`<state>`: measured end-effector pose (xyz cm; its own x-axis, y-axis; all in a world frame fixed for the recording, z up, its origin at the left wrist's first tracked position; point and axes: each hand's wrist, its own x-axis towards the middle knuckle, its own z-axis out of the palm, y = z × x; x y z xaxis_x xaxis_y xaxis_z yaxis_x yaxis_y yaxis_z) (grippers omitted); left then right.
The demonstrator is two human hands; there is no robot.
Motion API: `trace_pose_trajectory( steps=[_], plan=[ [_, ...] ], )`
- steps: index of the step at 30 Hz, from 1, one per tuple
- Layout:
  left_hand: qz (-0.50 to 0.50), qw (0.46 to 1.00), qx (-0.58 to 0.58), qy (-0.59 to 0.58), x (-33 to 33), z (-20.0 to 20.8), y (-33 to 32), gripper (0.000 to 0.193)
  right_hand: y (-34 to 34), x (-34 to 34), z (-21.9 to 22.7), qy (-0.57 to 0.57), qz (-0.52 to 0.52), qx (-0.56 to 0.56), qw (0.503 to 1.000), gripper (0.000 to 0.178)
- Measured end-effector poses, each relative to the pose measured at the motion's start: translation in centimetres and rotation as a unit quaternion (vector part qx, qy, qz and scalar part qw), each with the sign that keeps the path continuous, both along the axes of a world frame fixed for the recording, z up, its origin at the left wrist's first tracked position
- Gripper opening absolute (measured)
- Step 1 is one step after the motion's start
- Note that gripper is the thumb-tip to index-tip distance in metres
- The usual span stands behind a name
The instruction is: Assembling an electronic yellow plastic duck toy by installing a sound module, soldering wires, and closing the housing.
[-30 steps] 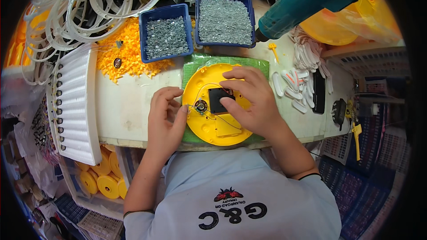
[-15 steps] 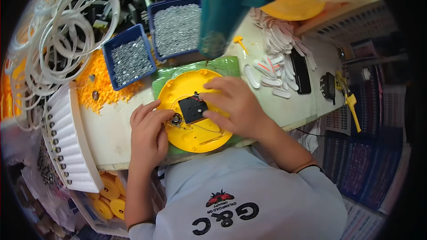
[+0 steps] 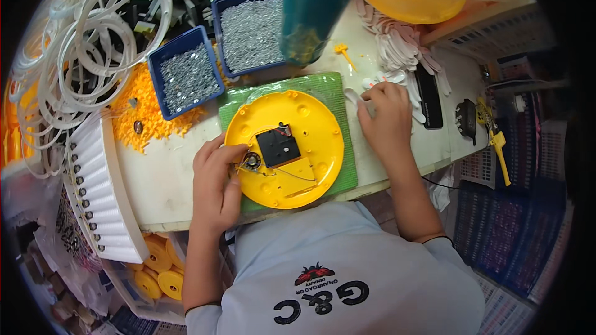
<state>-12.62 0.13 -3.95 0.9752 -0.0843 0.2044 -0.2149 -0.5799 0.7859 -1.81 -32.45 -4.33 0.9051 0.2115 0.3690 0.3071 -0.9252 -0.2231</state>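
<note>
A shallow yellow round plastic shell [image 3: 323, 149] lies on a green mat [image 3: 349, 174], with its inside facing up. Fixed near its middle is a black square box [image 3: 277, 146] with thin wires. A small round black speaker-like part [image 3: 251, 160] sits by the shell's left rim. My left hand [image 3: 214, 180] holds that rim, its index finger reaching over to the round part; some fingers are partly hidden. To the right, my right hand [image 3: 386, 118] reaches down over small white plastic pieces [image 3: 417, 102], thumb and index apart. Whether its fingertips touch a piece is hard to see.
Two blue bins [image 3: 218, 62] of small metal parts stand behind the mat, beside orange bits [image 3: 149, 111]. A teal machine part [image 3: 320, 12] hangs overhead. White tubing coils [image 3: 112, 37] and a white ribbed tray [image 3: 105, 192] are left. A black phone [image 3: 429, 96] lies right.
My right hand has left the black box and moved right to the white pieces. My left hand stays at the shell's left rim. The whole view has shifted slightly.
</note>
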Motion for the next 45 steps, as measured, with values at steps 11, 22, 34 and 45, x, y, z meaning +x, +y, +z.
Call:
trace_pose_trajectory(
  steps=[11,22,34,45],
  plan=[
    [0.038,0.999,0.006,-0.007,-0.8,-1.2,-1.7,0.053,1.4,0.3,2.0,0.157,-0.003,0.370,0.916,0.012],
    [0.019,0.999,0.014,-0.022,-1.0,-1.2,-1.9,0.047,5.9,0.7,2.9,0.239,0.130,0.414,0.869,0.011],
    [0.061,0.997,-0.001,-0.054,-0.6,-2.3,-2.6,0.044,9.8,3.6,0.9,0.029,0.286,0.049,0.956,0.024],
    [0.063,0.996,-0.002,-0.065,-0.1,-2.2,-2.6,0.041,10.0,3.3,0.7,0.015,0.295,0.049,0.954,0.029]
  ],
)
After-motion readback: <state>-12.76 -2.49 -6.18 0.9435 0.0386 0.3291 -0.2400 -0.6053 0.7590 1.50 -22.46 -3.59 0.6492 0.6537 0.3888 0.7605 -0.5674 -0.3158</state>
